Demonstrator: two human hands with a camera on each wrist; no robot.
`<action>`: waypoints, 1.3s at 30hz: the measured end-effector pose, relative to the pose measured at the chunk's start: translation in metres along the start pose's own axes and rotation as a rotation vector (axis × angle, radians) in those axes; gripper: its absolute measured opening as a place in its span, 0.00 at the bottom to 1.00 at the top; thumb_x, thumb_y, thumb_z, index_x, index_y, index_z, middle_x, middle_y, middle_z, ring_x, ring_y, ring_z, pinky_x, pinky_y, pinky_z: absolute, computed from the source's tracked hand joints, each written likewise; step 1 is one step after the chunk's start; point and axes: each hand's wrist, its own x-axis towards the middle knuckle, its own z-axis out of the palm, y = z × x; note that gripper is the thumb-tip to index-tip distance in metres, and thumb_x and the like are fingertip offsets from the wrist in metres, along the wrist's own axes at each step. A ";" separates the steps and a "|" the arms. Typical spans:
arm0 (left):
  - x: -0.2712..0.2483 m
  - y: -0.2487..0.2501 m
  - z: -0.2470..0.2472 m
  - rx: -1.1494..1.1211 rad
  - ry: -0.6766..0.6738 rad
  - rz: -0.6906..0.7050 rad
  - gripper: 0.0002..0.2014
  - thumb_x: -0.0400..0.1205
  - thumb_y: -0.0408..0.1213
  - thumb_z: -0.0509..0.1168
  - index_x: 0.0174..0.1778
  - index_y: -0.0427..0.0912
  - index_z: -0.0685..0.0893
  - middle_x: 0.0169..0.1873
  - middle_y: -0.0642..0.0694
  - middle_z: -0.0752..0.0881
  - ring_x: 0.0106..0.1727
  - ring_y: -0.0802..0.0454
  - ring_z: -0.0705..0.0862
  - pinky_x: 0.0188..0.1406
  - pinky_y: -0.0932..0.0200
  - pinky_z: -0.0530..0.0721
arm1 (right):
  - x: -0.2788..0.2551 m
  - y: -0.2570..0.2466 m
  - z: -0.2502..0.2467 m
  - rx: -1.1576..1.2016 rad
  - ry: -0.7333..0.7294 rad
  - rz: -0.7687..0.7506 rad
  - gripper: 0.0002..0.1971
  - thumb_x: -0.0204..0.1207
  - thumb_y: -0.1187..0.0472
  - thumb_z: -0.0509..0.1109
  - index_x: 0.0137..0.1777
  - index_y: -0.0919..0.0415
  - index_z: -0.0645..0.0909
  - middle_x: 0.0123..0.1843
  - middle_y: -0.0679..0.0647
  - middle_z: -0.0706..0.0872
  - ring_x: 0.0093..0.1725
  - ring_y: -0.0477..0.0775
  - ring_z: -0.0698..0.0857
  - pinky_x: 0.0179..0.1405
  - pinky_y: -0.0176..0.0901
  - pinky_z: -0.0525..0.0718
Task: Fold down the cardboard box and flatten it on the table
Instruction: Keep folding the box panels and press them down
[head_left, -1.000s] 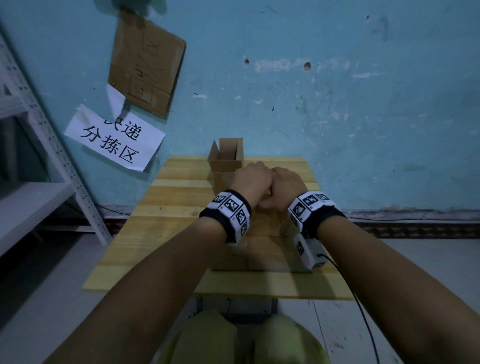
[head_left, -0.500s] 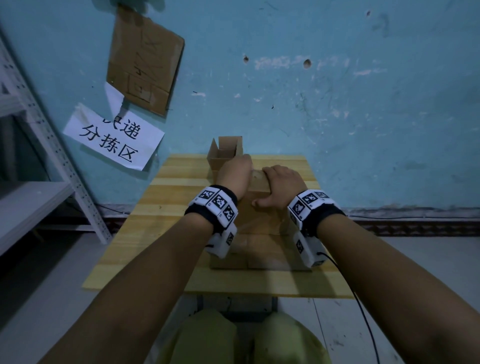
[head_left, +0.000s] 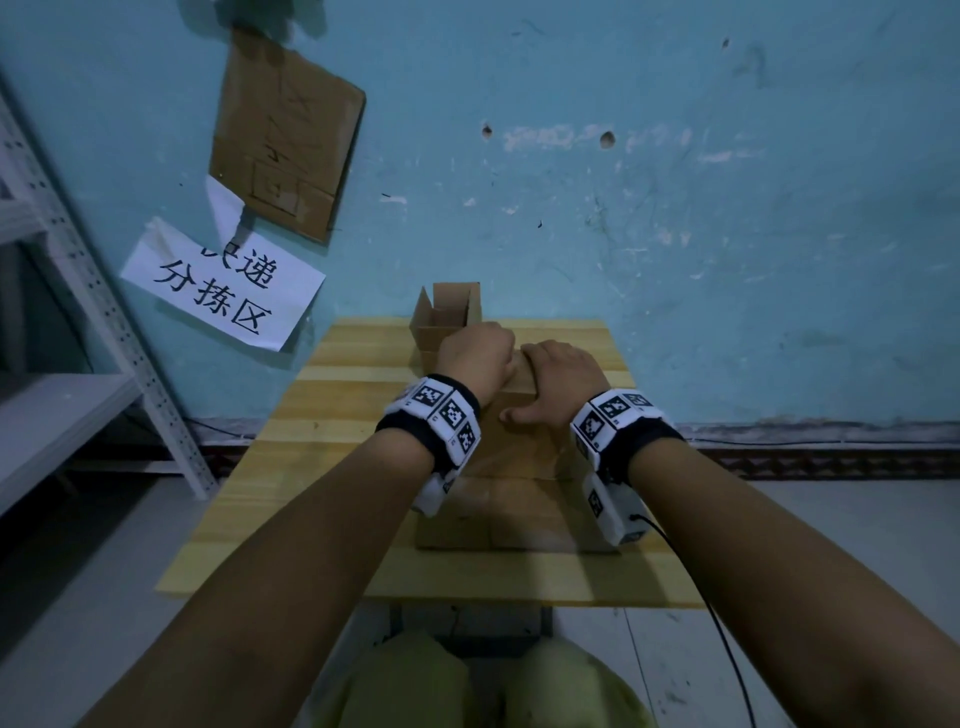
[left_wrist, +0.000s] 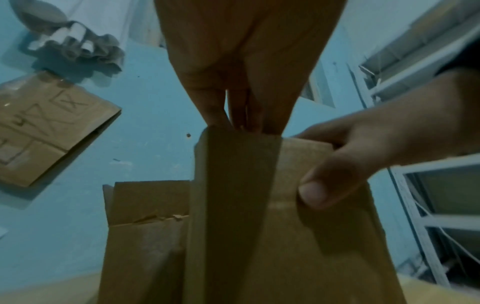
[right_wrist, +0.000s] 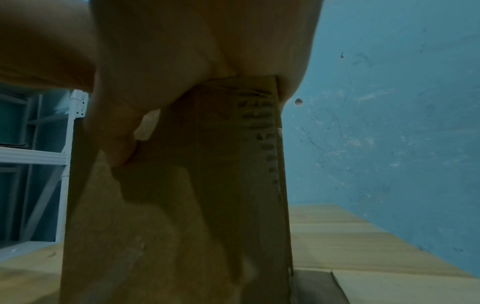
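From my head view, the brown cardboard box (head_left: 514, 499) lies on the pale wooden slatted worktop (head_left: 311, 415), its near part flat between my forearms and its far edge raised under both hands. My left hand (head_left: 475, 358) sits on the far left corner of that raised part, and my right hand (head_left: 556, 382) lies just beside it, fingers over the top and the thumb stretched toward me on the near face. The left wrist view shows what the head view hides: my left fingers (left_wrist: 215, 111) are straight and close together, their tips going down behind the top edge of the box, so this hand is open. It shows also my right thumb pressing the front face while the fingers curl over the edge, a pinch. The right wrist view gives only the palm and thumb on the cardboard. A smaller open cardboard box (head_left: 449, 317) stands behind, at the blue wall (head_left: 675, 234).
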 end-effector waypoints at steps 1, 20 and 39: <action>0.000 0.001 0.001 0.047 -0.001 0.007 0.10 0.84 0.34 0.58 0.55 0.37 0.82 0.53 0.39 0.84 0.55 0.39 0.83 0.48 0.49 0.80 | 0.000 0.000 0.000 -0.002 0.000 0.000 0.45 0.65 0.35 0.72 0.76 0.59 0.63 0.74 0.58 0.71 0.73 0.60 0.70 0.73 0.52 0.65; 0.006 0.018 -0.005 0.364 -0.104 0.205 0.13 0.84 0.29 0.55 0.61 0.35 0.80 0.60 0.38 0.79 0.60 0.39 0.80 0.52 0.50 0.79 | -0.001 0.000 -0.002 0.040 0.014 0.003 0.39 0.64 0.37 0.73 0.70 0.59 0.69 0.67 0.58 0.76 0.68 0.59 0.73 0.71 0.52 0.67; 0.015 0.017 -0.006 0.476 -0.168 0.363 0.13 0.85 0.29 0.55 0.60 0.34 0.81 0.58 0.38 0.82 0.60 0.38 0.82 0.66 0.42 0.77 | 0.000 -0.001 0.000 0.036 0.008 0.020 0.39 0.64 0.36 0.73 0.70 0.59 0.71 0.66 0.58 0.76 0.68 0.59 0.73 0.72 0.52 0.67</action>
